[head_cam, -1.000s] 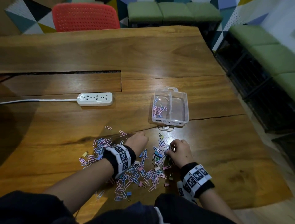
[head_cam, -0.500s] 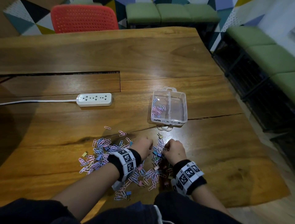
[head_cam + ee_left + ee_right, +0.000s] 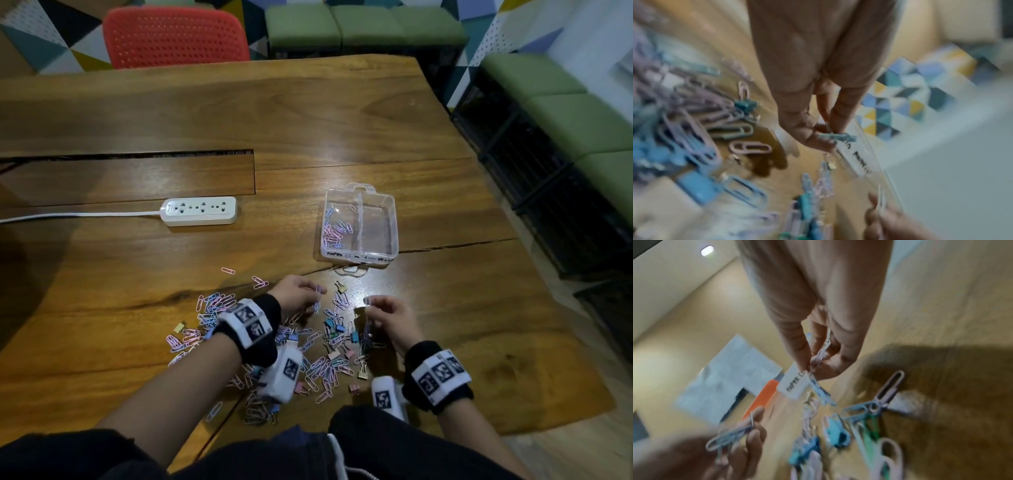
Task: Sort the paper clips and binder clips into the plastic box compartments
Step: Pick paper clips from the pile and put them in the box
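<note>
Table (image 3: pixel 308 113): most clips (image 3: pixel 322 363) unsorted in near-edge pile. Box (image 3: pixel 394 219), beyond pile: some paper clips (image 3: pixel 334 233) in left compartment, right one seemingly bare. Left hand (image 3: pixel 299 296), right hand (image 3: pixel 390 318): each pinching paper clips above pile. Early stage.

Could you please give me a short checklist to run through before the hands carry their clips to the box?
1. Left hand pinches paper clips: ok.
2. Right hand pinches clips: ok.
3. Plastic box open and unobstructed: ok.
4. Paper clips already confined to its left compartment: ok.
5. Right compartment empty: ok.
6. No binder clip tangled in either bunch: cannot tell, wrist views are blurred.
</note>
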Action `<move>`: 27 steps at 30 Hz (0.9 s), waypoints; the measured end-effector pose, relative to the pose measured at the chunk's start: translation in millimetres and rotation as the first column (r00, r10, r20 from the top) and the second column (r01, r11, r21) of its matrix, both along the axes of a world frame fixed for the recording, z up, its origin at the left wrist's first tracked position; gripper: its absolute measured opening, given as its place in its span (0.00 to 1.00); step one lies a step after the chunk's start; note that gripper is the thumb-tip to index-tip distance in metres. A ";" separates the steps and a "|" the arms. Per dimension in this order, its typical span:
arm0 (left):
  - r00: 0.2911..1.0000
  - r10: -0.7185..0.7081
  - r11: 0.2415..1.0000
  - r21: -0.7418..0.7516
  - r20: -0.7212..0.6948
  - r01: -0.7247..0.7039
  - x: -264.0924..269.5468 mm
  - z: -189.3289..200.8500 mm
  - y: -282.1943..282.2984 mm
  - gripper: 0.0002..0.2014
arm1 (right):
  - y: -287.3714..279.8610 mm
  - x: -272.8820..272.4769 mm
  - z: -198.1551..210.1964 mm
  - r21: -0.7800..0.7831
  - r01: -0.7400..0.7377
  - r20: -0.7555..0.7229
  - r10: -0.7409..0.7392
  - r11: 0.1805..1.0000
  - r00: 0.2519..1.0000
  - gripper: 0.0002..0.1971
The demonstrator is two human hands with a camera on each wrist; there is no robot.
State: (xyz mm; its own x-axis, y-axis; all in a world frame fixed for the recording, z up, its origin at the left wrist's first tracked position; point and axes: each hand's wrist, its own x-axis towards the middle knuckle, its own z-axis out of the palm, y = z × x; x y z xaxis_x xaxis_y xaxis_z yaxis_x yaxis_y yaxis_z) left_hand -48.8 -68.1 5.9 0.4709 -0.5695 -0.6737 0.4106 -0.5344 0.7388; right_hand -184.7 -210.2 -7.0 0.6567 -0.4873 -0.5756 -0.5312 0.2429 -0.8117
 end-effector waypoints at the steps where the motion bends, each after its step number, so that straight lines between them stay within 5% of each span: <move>1: 0.981 0.096 0.992 -0.062 -0.166 -0.108 1.8 2.9 -1.6 0.07 | -3.3 -1.7 2.5 0.122 0.052 0.042 -0.058 0.991 0.997 0.07; 4: 0.826 0.284 0.918 -0.109 -0.487 -0.380 1.4 1.9 -8.0 0.08 | -11.4 -5.1 9.0 0.336 0.089 0.102 -0.130 0.938 0.986 0.09; 7: 0.825 0.310 0.915 -0.088 -0.473 -0.394 -5.3 -2.0 -19.3 0.07 | -14.1 -5.3 9.2 0.431 0.128 0.090 -0.184 0.893 0.979 0.10; 10: 0.991 0.131 0.990 0.062 -0.034 -0.129 -16.8 -8.2 -34.3 0.07 | -14.0 -3.8 3.7 0.585 0.223 0.064 -0.319 0.780 0.946 0.10; 11: 0.988 0.016 0.988 0.148 0.153 -0.039 -20.6 -11.3 -37.8 0.09 | -13.5 -2.8 1.9 0.629 0.242 0.053 -0.351 0.739 0.935 0.10; 13: 0.857 -0.269 0.927 0.361 0.440 0.106 -25.9 -16.5 -41.5 0.10 | -11.9 -0.2 -0.2 0.664 0.252 0.047 -0.376 0.704 0.925 0.08; 16: 0.695 -0.470 0.838 0.523 0.545 0.156 -27.9 -21.4 -45.5 0.21 | -10.5 4.3 -1.5 0.601 0.234 0.076 -0.346 0.764 0.935 0.08; 23: 0.506 -0.671 0.723 0.630 0.542 0.284 -33.1 -21.1 -45.1 0.12 | -9.1 17.1 2.3 0.273 0.105 0.075 -0.130 0.956 0.989 0.12; 25: 0.511 -0.685 0.715 0.615 0.520 0.333 -30.5 -20.5 -38.4 0.12 | -6.5 21.4 5.5 0.133 0.066 0.025 -0.070 0.989 0.997 0.14; 27: 0.616 -0.608 0.783 0.503 0.501 0.364 -25.3 -19.7 -31.5 0.10 | -3.4 25.6 7.1 -0.048 -0.019 -0.042 0.017 0.999 0.999 0.14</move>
State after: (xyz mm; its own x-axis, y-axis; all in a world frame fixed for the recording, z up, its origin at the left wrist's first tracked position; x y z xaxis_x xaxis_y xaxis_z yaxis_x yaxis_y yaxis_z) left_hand -74.1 -99.7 -13.8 0.5530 -0.6467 -0.5254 -0.4578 -0.7627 0.4569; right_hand -159.1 -213.6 0.0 0.6416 -0.5035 -0.5787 -0.5685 0.1944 -0.7994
